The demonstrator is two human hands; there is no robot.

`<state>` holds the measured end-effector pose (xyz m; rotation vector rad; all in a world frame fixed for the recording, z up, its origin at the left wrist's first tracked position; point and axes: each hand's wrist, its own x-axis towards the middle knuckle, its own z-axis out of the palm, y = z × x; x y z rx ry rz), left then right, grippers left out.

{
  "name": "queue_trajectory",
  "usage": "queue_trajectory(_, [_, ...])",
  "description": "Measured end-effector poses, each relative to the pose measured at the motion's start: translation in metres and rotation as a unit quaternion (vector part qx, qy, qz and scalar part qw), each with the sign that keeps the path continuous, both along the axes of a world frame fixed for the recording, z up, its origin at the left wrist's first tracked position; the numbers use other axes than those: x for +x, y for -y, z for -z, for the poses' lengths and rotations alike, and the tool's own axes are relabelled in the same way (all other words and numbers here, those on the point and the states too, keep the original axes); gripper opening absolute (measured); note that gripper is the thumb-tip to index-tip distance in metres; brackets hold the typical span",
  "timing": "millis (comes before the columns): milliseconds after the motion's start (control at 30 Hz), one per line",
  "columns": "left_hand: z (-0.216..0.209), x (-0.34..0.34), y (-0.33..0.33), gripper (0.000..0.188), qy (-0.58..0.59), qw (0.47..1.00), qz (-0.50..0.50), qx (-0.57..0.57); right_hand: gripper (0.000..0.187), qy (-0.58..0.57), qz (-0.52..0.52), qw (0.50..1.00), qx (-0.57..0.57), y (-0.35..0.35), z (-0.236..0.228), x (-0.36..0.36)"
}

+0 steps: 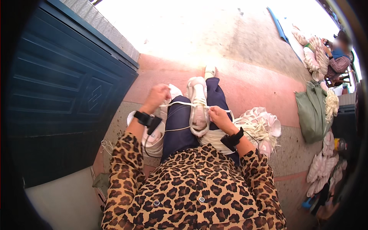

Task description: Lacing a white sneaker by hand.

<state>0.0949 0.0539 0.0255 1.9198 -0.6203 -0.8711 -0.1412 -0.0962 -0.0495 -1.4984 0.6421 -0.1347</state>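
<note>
A pale pink-and-white sneaker upper (198, 111) lies lengthwise between my thighs, toe pointing away from me. A flat cream shoelace (179, 102) crosses it and runs out to both sides. My left hand (156, 99), slightly blurred, is closed at the lace's left stretch, away from the upper. Beside the upper's right edge, my right hand (220, 118) pinches the lace between thumb and fingers. A loose loop of cord (176, 130) lies over my left thigh.
Heaped uppers and laces (258, 124) lie by my right leg; more uppers (153, 143) are at my left. A dark blue door (73, 76) stands left. At right are a green sack (312, 111), bundled uppers (322, 168) and a seated person (339, 57).
</note>
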Motion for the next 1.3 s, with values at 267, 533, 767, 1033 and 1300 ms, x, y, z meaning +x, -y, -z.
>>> queue_trajectory(267, [0.046,-0.092,0.047,0.020,0.241,0.951,0.192,0.002,0.011,0.077,-0.116,0.931,-0.338,-0.011,-0.010,0.004])
queue_trajectory(533, [0.038,-0.114,0.047,0.018,0.406,0.867,0.244,0.153,0.016,0.055,-0.198,0.861,-0.465,0.006,-0.025,-0.007])
queue_trajectory(767, [0.044,-0.113,0.047,0.015,0.498,0.844,0.200,0.008,0.006,0.045,-0.217,0.847,-0.483,0.010,-0.026,-0.010])
queue_trajectory(1033, [0.043,-0.114,0.038,0.009,0.413,0.870,0.220,0.158,0.005,0.038,-0.205,0.840,-0.500,0.008,-0.022,-0.007])
queue_trajectory(1300, [0.052,-0.103,0.021,0.018,0.435,0.876,0.159,0.134,0.004,0.019,-0.207,0.831,-0.516,0.001,-0.015,0.000])
